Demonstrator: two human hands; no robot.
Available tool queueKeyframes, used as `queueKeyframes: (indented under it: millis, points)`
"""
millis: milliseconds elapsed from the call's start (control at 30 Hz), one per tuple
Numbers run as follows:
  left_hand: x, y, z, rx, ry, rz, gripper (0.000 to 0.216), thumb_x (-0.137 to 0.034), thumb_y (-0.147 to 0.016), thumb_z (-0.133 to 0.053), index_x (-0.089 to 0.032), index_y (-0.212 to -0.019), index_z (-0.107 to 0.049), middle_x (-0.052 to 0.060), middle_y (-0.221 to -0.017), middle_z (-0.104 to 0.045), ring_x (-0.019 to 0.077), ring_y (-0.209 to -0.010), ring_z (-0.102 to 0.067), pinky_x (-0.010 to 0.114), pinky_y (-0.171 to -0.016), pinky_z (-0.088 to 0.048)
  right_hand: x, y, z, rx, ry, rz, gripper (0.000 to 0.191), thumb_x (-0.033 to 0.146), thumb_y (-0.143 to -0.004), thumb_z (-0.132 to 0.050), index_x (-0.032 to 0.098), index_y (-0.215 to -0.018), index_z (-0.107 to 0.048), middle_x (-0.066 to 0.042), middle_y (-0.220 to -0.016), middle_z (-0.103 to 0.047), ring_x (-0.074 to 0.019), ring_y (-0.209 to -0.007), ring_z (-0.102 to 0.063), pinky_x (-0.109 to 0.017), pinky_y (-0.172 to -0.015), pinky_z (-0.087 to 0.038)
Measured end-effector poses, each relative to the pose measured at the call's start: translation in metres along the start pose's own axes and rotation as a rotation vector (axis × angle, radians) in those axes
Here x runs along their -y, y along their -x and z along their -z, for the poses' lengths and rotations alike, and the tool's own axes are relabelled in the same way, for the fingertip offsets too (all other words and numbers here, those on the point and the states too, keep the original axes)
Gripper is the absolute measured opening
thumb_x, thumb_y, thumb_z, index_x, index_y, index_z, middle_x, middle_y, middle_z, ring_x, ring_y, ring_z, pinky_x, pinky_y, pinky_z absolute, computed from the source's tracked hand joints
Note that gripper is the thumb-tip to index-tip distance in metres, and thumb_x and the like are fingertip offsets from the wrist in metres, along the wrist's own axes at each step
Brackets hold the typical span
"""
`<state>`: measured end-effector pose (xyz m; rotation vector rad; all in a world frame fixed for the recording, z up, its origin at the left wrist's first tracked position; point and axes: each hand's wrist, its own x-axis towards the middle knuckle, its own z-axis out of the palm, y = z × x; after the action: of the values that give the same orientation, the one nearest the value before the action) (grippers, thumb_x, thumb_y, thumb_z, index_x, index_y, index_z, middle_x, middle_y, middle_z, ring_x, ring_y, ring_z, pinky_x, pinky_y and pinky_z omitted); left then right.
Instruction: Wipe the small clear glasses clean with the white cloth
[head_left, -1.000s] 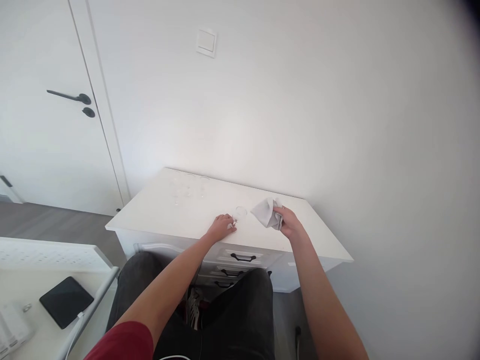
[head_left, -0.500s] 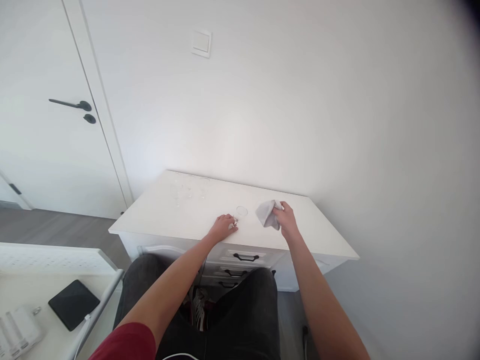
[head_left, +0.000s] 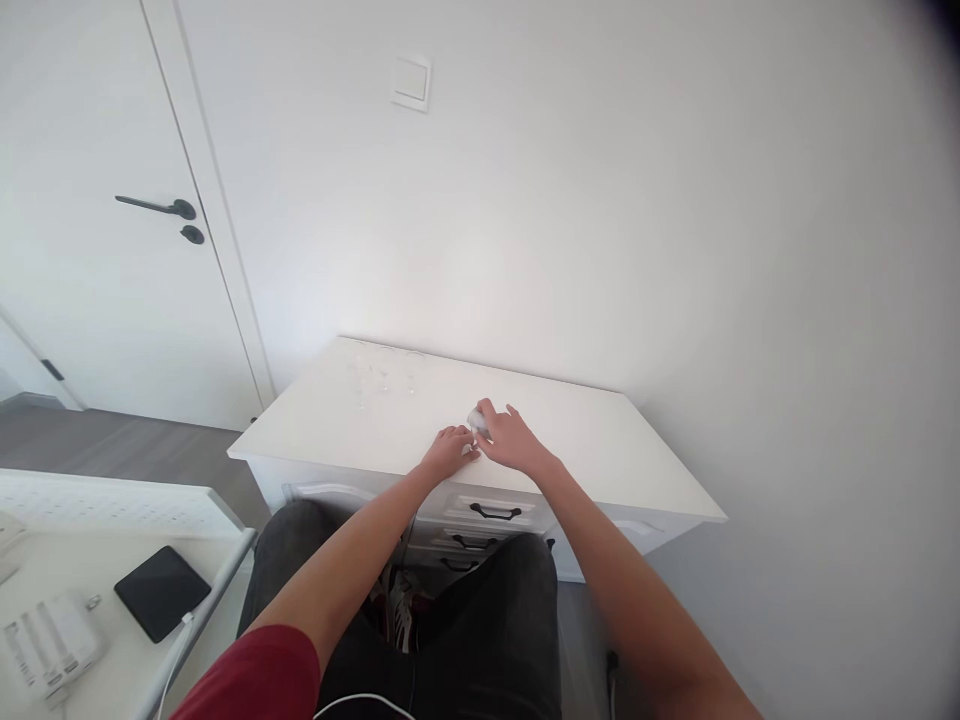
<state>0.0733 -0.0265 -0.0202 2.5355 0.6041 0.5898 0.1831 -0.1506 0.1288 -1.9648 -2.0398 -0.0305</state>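
Observation:
My left hand point(head_left: 450, 452) rests on the white cabinet top point(head_left: 315, 430), fingers closed around the stem of a small clear glass point(head_left: 474, 434). A pale grey cloth point(head_left: 478, 420) is bunched in my right hand point(head_left: 510, 440) and pressed to that glass's bowl, so most of the glass is hidden. The two hands almost touch. Toward the back left of the top stand several clear stemmed glasses point(head_left: 385, 380), faint against the white surface.
Black-handled drawers point(head_left: 495, 512) face my knees. At the lower left, a white table point(head_left: 82, 555) bears a black tablet point(head_left: 163, 593) and a white power strip point(head_left: 56, 640). Behind the cabinet rises a white wall with a light switch point(head_left: 411, 82); a door point(head_left: 82, 300) stands left.
My right hand has moved left with the cloth, from beside the glass onto its bowl. My left hand keeps its hold on the stem. The view has shifted slightly.

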Motion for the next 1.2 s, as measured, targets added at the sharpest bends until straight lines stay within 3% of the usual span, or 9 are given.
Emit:
queueKeyframes:
  millis: [133, 300, 367, 533, 633, 767, 1033, 1200]
  points:
    - [-0.001, 0.0, 0.001, -0.006, -0.002, 0.007, 0.022, -0.037, -0.096, -0.063, -0.018, -0.105, -0.07, 0.008, -0.121, -0.066, 0.0255, -0.116, -0.058, 0.049, -0.104, -0.043, -0.003, -0.012, 0.015, -0.009, 0.062, -0.023, 0.015, 0.021, -0.091, -0.054, 0.023, -0.105, -0.055, 0.0, -0.069, -0.064, -0.0226, -0.063, -0.057, -0.033, -0.076, -0.041]
    - [0.0, -0.001, 0.001, -0.009, 0.004, -0.006, 0.021, -0.038, -0.095, -0.064, -0.019, -0.102, -0.07, 0.007, -0.12, -0.066, 0.0249, -0.116, -0.058, 0.049, -0.104, -0.043, -0.004, -0.008, 0.028, -0.241, 0.119, -0.128, 0.038, 0.012, -0.099, -0.026, 0.021, -0.126, -0.053, -0.013, -0.118, -0.064, -0.0287, -0.105, -0.057, -0.036, -0.087, -0.041]
    - [0.0, -0.001, 0.0, -0.014, 0.004, -0.001, 0.021, -0.038, -0.095, -0.064, -0.018, -0.102, -0.069, 0.007, -0.12, -0.066, 0.0249, -0.115, -0.058, 0.049, -0.104, -0.043, -0.004, -0.008, 0.027, -0.254, 0.139, -0.13, 0.041, 0.011, -0.099, -0.027, 0.019, -0.127, -0.055, -0.015, -0.124, -0.061, -0.0296, -0.113, -0.053, -0.038, -0.091, -0.04]
    - [0.0, 0.0, -0.001, -0.015, 0.001, 0.008, 0.022, -0.038, -0.096, -0.064, -0.018, -0.103, -0.069, 0.008, -0.118, -0.066, 0.0246, -0.114, -0.059, 0.048, -0.103, -0.044, 0.001, -0.01, 0.01, -0.042, 0.177, -0.02, 0.027, 0.011, -0.092, -0.046, 0.02, -0.111, -0.063, -0.009, -0.095, -0.071, -0.0256, -0.091, -0.061, -0.037, -0.09, -0.037]
    - [0.002, 0.0, -0.003, -0.007, -0.005, 0.017, 0.023, -0.039, -0.096, -0.064, -0.018, -0.105, -0.069, 0.008, -0.118, -0.066, 0.0249, -0.114, -0.059, 0.048, -0.102, -0.045, 0.001, -0.008, 0.006, 0.067, 0.19, -0.011, 0.029, 0.012, -0.091, -0.047, 0.017, -0.118, -0.055, -0.005, -0.079, -0.069, -0.0227, -0.072, -0.061, -0.036, -0.086, -0.036]
    - [0.003, -0.002, -0.004, 0.005, -0.023, 0.019, 0.023, -0.038, -0.097, -0.063, -0.018, -0.107, -0.068, 0.008, -0.121, -0.066, 0.0245, -0.115, -0.06, 0.049, -0.102, -0.046, -0.002, -0.017, 0.008, 0.237, 0.159, -0.008, 0.031, 0.014, -0.09, -0.048, 0.018, -0.121, -0.049, -0.002, -0.068, -0.065, -0.0237, -0.062, -0.059, -0.031, -0.07, -0.035]
    - [0.001, 0.0, 0.0, -0.006, -0.063, 0.006, 0.023, -0.036, -0.098, -0.062, -0.018, -0.111, -0.068, 0.008, -0.121, -0.067, 0.0236, -0.113, -0.063, 0.048, -0.1, -0.05, -0.018, -0.045, 0.017, 0.47, 0.073, 0.061, 0.041, 0.018, -0.09, -0.048, 0.024, -0.13, -0.047, -0.002, -0.08, -0.07, -0.021, -0.063, -0.061, -0.028, -0.058, -0.038]
    - [0.001, -0.001, -0.001, -0.012, -0.07, 0.009, 0.024, -0.036, -0.098, -0.062, -0.018, -0.113, -0.068, 0.008, -0.123, -0.067, 0.0239, -0.114, -0.063, 0.049, -0.101, -0.05, -0.025, -0.056, 0.028, 0.54, 0.114, 0.159, 0.026, 0.021, -0.083, -0.066, 0.025, -0.109, -0.066, -0.003, -0.077, -0.07, -0.0229, -0.074, -0.062, -0.032, -0.072, -0.042]
